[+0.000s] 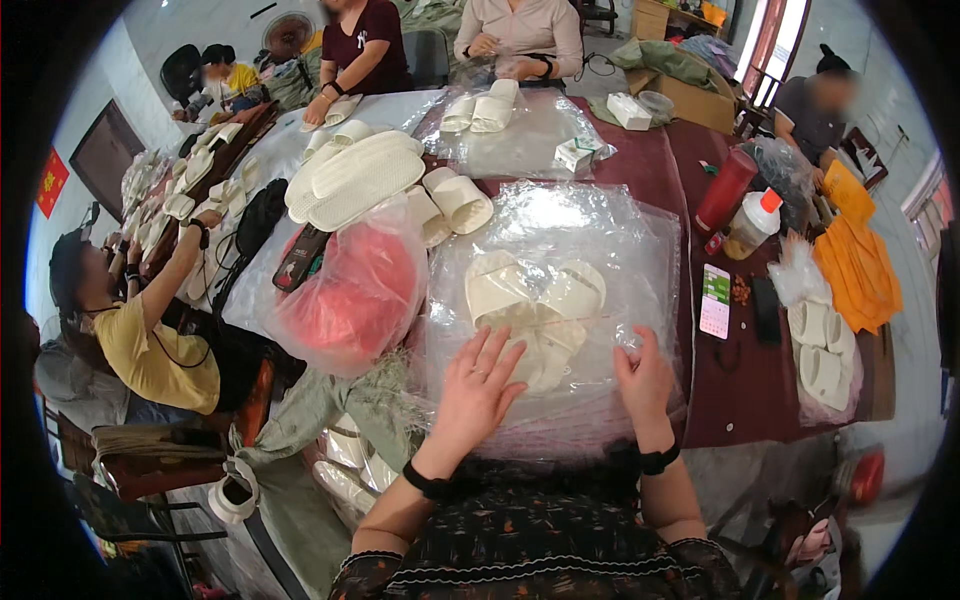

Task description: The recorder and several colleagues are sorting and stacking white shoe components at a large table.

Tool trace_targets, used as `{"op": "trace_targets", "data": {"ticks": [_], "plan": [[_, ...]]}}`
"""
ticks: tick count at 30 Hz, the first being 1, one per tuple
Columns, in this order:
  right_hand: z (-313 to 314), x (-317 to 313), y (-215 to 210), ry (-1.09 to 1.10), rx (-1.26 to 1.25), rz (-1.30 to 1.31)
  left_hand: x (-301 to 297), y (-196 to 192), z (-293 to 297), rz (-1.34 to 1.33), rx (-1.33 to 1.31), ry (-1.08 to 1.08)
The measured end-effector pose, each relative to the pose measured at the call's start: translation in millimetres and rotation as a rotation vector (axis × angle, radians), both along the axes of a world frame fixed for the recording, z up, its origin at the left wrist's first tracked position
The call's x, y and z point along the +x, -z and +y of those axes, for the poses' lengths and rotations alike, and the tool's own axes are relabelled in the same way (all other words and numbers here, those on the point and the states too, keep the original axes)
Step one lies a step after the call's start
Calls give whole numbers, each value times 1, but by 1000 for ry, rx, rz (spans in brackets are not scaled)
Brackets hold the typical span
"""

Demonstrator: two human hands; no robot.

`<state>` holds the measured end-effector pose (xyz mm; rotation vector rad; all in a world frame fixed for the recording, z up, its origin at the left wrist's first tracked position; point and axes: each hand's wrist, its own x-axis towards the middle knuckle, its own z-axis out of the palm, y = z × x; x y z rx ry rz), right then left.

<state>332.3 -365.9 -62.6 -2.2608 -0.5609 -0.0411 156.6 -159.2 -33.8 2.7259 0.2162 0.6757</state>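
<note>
A pair of cream slippers (494,284) lies in front of me, apparently inside a clear plastic bag (548,372), on a pile of flat clear bags (640,240). My left hand (480,388) rests with fingers spread on the bag's near left part, beside the slippers. To the right of them, my right hand (645,380) is closed, pinching a crumpled bit of the clear film between thumb and fingers. Glare on the plastic hides where one bag ends and another begins.
Left of the pile sits a pink-red bundle in plastic (350,290), with stacked cream slippers (360,180) behind it. On the right lie a phone (715,300), a red flask (727,190), a bottle (752,225) and orange cloth (858,265). Several people work around the tables.
</note>
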Motion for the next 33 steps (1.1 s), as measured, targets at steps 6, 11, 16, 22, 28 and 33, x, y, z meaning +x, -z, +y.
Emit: {"op": "trace_targets", "data": {"ticks": [6, 11, 16, 22, 28, 33], "plan": [[15, -25, -42, -30, -63, -645, 11, 46, 12, 246, 61, 26], [32, -39, -24, -427, -30, -422, 10, 45, 12, 240, 66, 52], [35, -25, 12, -318, -12, -127, 3, 41, 26, 98, -275, 209], [40, -25, 11, -305, -26, -75, -14, 34, 28, -87, -212, -474], [43, -25, 20, -306, -8, -164, -5, 27, 31, 154, -558, -478], [37, -27, 23, -317, 32, -160, 10, 50, 32, 104, -613, -433]]}}
